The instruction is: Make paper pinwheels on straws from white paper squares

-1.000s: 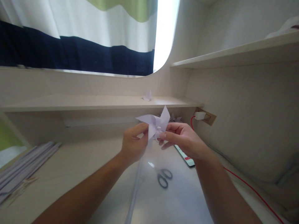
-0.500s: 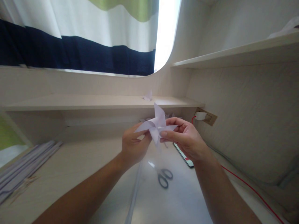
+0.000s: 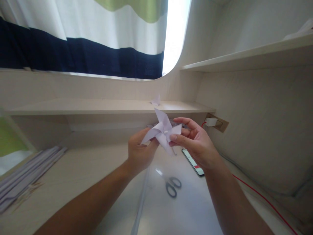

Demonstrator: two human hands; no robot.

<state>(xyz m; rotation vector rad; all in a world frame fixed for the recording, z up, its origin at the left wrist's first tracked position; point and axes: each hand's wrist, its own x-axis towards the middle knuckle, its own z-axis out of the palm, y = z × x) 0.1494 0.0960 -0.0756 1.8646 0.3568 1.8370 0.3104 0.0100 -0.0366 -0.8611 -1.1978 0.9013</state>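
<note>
A white paper pinwheel (image 3: 160, 130) is held up over the desk between my two hands, its blades facing me. My left hand (image 3: 142, 148) is closed on it from the left, with some fingertips hidden behind the paper. On the other side, the thumb of my right hand (image 3: 192, 140) presses near the lower right blade. Its index finger is raised apart from the thumb, and other fingers curl behind the paper. Below the hands lie scissors (image 3: 171, 186) with dark handles, and a phone (image 3: 192, 162) with a lit screen lies under my right wrist.
Long paper strips (image 3: 29, 176) are stacked at the left, beside thin sticks (image 3: 28, 194). Another folded paper piece (image 3: 156, 100) sits on the back shelf (image 3: 97, 107). A white plug (image 3: 211, 122) with a red cable fills part of the wall socket (image 3: 221, 125).
The pinwheel has turned a little anticlockwise, its top blade now leaning left. My right index finger has lifted away from the blade. The left hand has hardly moved.
</note>
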